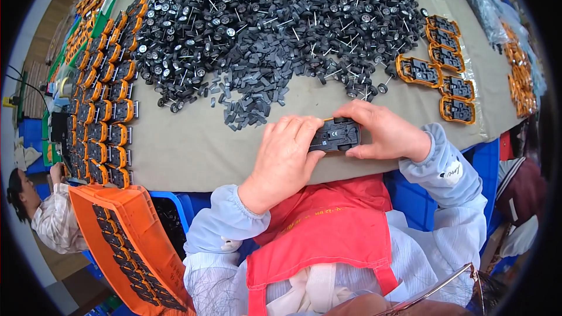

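Holding one toy car chassis (334,134) — left hand (285,155), right hand (386,131), both grips clamped on it, five chassis (448,76) nearby.

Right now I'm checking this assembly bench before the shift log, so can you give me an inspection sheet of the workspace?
Surface: table under a grey-beige cloth, bare along the near edge.
Job's things: black toy car chassis, underside up, held between both hands.
Clutter: big heap of wheel-and-axle sets; pile of small black clips; rows of orange-and-black car bodies at left, more at right; orange crate of black parts.
Grippers: left hand and right hand both grip the chassis.
Cables: black cable at far left.
Surroundings: another person lower left; blue bins.
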`<state>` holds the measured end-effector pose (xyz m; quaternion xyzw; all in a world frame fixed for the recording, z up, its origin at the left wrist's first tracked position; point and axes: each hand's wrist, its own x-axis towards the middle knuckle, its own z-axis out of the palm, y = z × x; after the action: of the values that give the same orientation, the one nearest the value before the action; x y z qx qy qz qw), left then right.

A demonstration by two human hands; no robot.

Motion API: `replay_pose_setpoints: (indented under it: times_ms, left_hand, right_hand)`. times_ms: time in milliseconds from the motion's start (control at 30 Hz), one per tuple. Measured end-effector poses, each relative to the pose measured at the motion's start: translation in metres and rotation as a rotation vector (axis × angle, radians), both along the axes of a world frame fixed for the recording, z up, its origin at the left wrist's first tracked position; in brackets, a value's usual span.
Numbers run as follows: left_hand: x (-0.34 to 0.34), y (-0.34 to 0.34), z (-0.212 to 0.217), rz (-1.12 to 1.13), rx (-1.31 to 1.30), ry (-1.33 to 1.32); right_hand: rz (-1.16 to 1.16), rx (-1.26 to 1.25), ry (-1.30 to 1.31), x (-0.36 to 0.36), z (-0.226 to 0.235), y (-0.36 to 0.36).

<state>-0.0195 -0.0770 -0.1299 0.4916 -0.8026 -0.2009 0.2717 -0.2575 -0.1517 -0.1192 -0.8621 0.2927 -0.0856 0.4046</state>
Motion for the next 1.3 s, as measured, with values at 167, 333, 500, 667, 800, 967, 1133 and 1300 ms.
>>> replay_pose_setpoints:
  times_ms: [167, 333, 500, 667, 800, 967, 1133, 1300]
  left_hand:
    - [0.0, -0.004, 0.001, -0.012, 0.031, -0.046]
    - [0.0, -0.005, 0.005, 0.025, 0.137, -0.016]
    - [-0.002, -0.007, 0.009, 0.03, 0.181, -0.04]
    - [0.0, -0.005, 0.005, 0.025, 0.159, -0.053]
    - [-0.002, -0.004, 0.004, 0.036, 0.143, -0.034]
    - [-0.005, 0.003, 0.005, 0.056, 0.115, -0.034]
    - [-0.005, 0.002, 0.004, 0.056, 0.125, -0.059]
    - [-0.005, 0.003, 0.009, 0.068, 0.183, -0.077]
  right_hand:
    - [-0.067, 0.169, -0.032, 0.001, 0.003, -0.001]
    - [-0.047, 0.212, 0.112, 0.004, 0.008, -0.007]
    - [-0.071, 0.038, -0.006, 0.005, -0.001, 0.004]
    - [-0.131, 0.128, 0.025, 0.007, -0.005, 0.006]
    - [-0.177, 0.335, -0.115, 0.001, -0.012, 0.006]
    - [-0.25, 0.37, -0.062, 0.012, -0.013, 0.008]
    - [-0.248, 0.479, -0.046, 0.014, -0.022, -0.001]
    - [-0.088, -0.018, -0.296, 0.009, -0.032, 0.005]
